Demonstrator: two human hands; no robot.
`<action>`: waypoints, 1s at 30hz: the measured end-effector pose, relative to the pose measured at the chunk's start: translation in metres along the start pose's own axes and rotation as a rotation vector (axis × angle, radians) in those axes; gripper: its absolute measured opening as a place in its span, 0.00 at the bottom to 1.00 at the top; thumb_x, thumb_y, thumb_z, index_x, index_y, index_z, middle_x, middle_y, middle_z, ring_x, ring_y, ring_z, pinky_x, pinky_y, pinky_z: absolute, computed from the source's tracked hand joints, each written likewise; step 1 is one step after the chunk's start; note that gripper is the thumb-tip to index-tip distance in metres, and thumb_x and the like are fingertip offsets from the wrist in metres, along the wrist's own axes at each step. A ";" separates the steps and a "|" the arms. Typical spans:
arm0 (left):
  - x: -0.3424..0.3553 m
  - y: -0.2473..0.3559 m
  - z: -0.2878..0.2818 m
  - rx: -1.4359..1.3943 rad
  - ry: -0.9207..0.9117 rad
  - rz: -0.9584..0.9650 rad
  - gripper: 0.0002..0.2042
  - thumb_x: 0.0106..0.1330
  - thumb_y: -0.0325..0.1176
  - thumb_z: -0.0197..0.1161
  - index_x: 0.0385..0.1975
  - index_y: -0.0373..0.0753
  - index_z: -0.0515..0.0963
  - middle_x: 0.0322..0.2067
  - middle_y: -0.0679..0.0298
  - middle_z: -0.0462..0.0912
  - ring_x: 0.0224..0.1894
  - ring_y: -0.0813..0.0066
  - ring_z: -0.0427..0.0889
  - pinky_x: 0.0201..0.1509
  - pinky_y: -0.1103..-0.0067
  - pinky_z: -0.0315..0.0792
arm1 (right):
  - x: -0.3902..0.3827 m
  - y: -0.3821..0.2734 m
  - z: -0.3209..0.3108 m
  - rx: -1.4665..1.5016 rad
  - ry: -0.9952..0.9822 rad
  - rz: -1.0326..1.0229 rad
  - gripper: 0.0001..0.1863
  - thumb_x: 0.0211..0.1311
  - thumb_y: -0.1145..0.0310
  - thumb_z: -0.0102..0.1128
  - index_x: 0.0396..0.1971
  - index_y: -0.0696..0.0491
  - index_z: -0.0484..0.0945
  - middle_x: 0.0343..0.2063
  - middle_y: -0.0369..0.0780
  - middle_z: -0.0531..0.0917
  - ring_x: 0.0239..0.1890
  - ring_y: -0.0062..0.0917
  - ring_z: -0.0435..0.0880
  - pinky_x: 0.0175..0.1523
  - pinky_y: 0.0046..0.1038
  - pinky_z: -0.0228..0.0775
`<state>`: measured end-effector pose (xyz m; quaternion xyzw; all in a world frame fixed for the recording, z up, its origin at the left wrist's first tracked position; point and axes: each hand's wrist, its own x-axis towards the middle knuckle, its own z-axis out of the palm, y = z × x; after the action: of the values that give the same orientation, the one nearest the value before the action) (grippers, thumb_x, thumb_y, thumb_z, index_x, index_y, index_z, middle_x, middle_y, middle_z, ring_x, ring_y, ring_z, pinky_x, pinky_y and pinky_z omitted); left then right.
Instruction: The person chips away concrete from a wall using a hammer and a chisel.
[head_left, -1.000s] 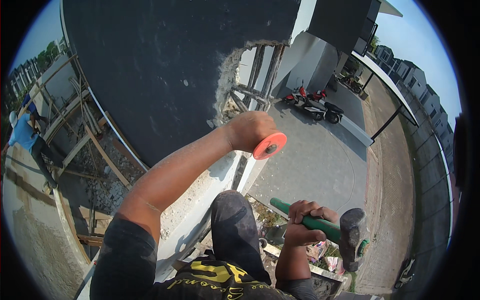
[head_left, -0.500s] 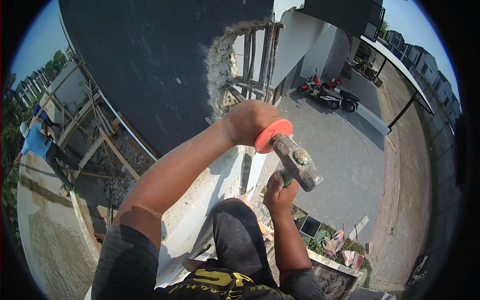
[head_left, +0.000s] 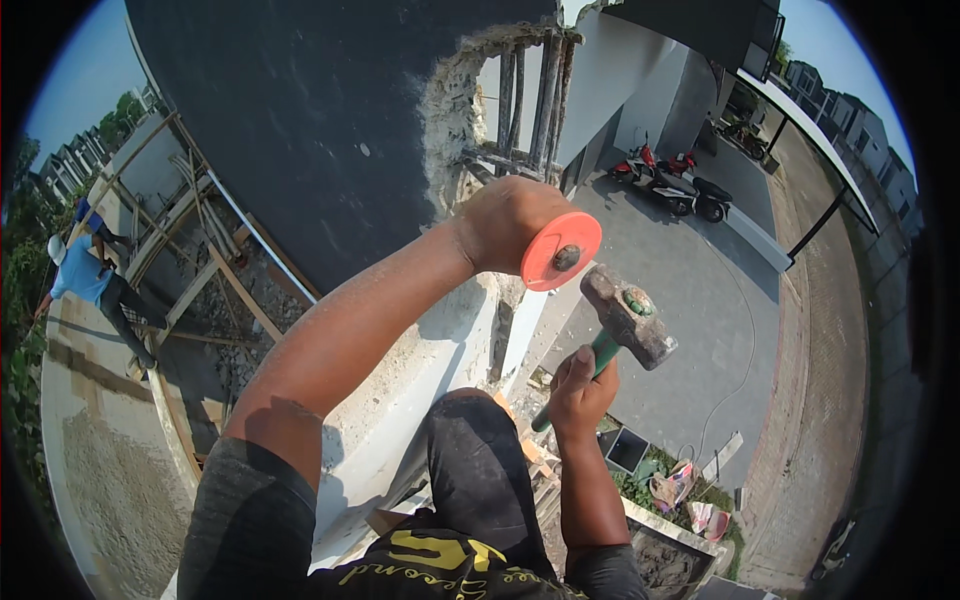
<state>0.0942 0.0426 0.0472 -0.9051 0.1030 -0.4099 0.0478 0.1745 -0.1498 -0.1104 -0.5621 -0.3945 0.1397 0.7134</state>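
Note:
My left hand (head_left: 508, 228) is closed around a chisel with a round orange hand guard (head_left: 540, 272); its dark metal striking end (head_left: 567, 258) pokes out toward me. The chisel's tip is hidden behind the hand, at the lower edge of a broken opening in a dark wall (head_left: 280, 130). Rough concrete (head_left: 447, 130) rims that opening, and bare steel bars (head_left: 545, 100) stand in it. In my right hand (head_left: 582, 395) is a club hammer (head_left: 630, 318) by its green handle. The hammer's worn steel head is just right of the striking end, apart from it.
My knee (head_left: 475, 440) is beside a white ledge (head_left: 400, 440) with rubble. At left, a person in a blue shirt (head_left: 85, 275) stands near wooden scaffolding (head_left: 185, 290). Far below at right are parked motorbikes (head_left: 670, 185) on grey paving (head_left: 690, 320).
The hammer head has drawn back from the chisel's striking end, to the right, opening a gap. My left hand still grips the chisel at the wall. The view has shifted slightly.

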 end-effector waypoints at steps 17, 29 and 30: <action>-0.018 -0.005 -0.009 0.059 -0.011 -0.014 0.10 0.45 0.37 0.70 0.23 0.44 0.75 0.20 0.66 0.78 0.23 0.67 0.81 0.26 0.74 0.75 | 0.011 -0.107 -0.031 0.634 0.195 -0.446 0.36 0.62 0.24 0.33 0.32 0.49 0.57 0.14 0.33 0.65 0.10 0.17 0.63 0.15 0.20 0.57; -0.026 -0.004 -0.021 0.052 -0.055 -0.022 0.09 0.46 0.34 0.69 0.23 0.44 0.75 0.20 0.67 0.78 0.24 0.66 0.81 0.27 0.74 0.76 | 0.008 -0.109 -0.015 0.563 0.169 -0.566 0.31 0.68 0.31 0.40 0.32 0.50 0.60 0.14 0.33 0.64 0.11 0.16 0.61 0.16 0.19 0.57; -0.027 -0.003 -0.020 0.036 -0.025 -0.011 0.09 0.45 0.34 0.69 0.23 0.44 0.75 0.20 0.67 0.78 0.24 0.66 0.81 0.27 0.74 0.76 | 0.009 -0.089 -0.010 0.564 0.163 -0.573 0.31 0.68 0.31 0.40 0.32 0.50 0.60 0.14 0.33 0.64 0.11 0.16 0.61 0.16 0.19 0.57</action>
<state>0.0623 0.0517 0.0415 -0.9097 0.0899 -0.4005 0.0633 0.1653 -0.1802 -0.0263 -0.2214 -0.4232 -0.0070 0.8785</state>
